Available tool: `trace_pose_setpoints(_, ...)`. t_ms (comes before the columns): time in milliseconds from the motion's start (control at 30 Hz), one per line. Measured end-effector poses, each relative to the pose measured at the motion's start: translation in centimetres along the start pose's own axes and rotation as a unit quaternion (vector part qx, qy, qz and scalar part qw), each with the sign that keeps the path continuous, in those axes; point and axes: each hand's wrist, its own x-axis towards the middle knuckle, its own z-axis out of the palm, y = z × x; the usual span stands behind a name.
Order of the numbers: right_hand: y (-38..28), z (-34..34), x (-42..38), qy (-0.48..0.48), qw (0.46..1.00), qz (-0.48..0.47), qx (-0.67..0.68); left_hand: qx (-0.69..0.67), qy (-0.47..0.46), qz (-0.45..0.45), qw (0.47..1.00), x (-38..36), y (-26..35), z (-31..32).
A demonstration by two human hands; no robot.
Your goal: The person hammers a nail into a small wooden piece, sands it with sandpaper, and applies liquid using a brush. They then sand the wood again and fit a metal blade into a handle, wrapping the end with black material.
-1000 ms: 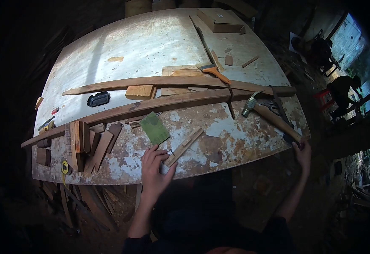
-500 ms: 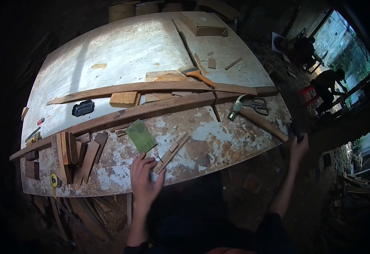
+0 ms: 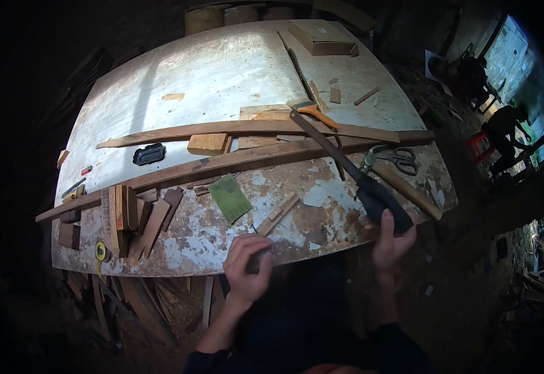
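My right hand is wrapped round the thick black handle of a long, dark, narrow tool, which looks like a file. Its shaft slants up and left over the wooden beams, its tip near the orange-handled brush. My left hand is curled at the table's front edge, thumb towards the fingers; what lies within its grip is too dark to tell. Just beyond its fingers lies a small slotted wood strip, beside a green sheet of sandpaper. A hammer lies partly behind the black handle.
Two long beams, one curved and one straight, cross the table. Scissors lie at the right, a black tray, wood blocks and a tape measure at the left. A person bends in the background.
My right hand has swung in from the right, bringing the long tool over the table. My left hand has drawn its fingers in beside the wood strip. The view has shifted.
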Motion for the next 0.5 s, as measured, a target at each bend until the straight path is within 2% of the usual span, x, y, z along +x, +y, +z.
trace_pose_setpoints(33,0.6,2.1,-2.1,-0.053,0.994,0.036,0.092,-0.060,-0.016,-0.057,0.996,0.3,0.9,0.5)
trace_pose_setpoints(67,0.4,4.3,-4.0,-0.079,0.985,0.087,0.130,-0.130,-0.048,-0.110,0.984,0.7,1.4,0.7)
trace_pose_setpoints(100,0.9,6.0,-6.0,-0.097,0.971,0.118,0.183,-0.202,-0.034,-0.176,0.963,0.5,1.4,0.6)
trace_pose_setpoints(167,1.0,8.4,-8.7,-0.163,0.940,0.185,0.235,-0.346,0.001,-0.295,0.891,0.1,1.2,0.5)
trace_pose_setpoints(233,-0.1,9.7,-9.9,-0.193,0.908,0.256,0.269,-0.350,0.045,-0.292,0.889,0.8,2.3,-0.3)
trace_pose_setpoints(333,1.7,9.2,-10.5,-0.303,0.898,0.267,0.174,-0.330,0.116,-0.303,0.886,-0.5,0.9,-0.8)
trace_pose_setpoints(433,0.6,10.3,-10.3,-0.178,0.959,0.142,0.170,-0.276,0.130,-0.294,0.906,-0.8,0.0,-1.5)
trace_pose_setpoints(467,1.6,9.3,-10.2,-0.189,0.964,0.120,0.141,-0.254,0.133,-0.282,0.916,-0.6,0.2,-1.4)
trace_pose_setpoints(500,1.4,8.8,-9.5,-0.219,0.974,0.022,0.059,-0.231,0.137,-0.270,0.925,-0.1,0.5,-1.3)
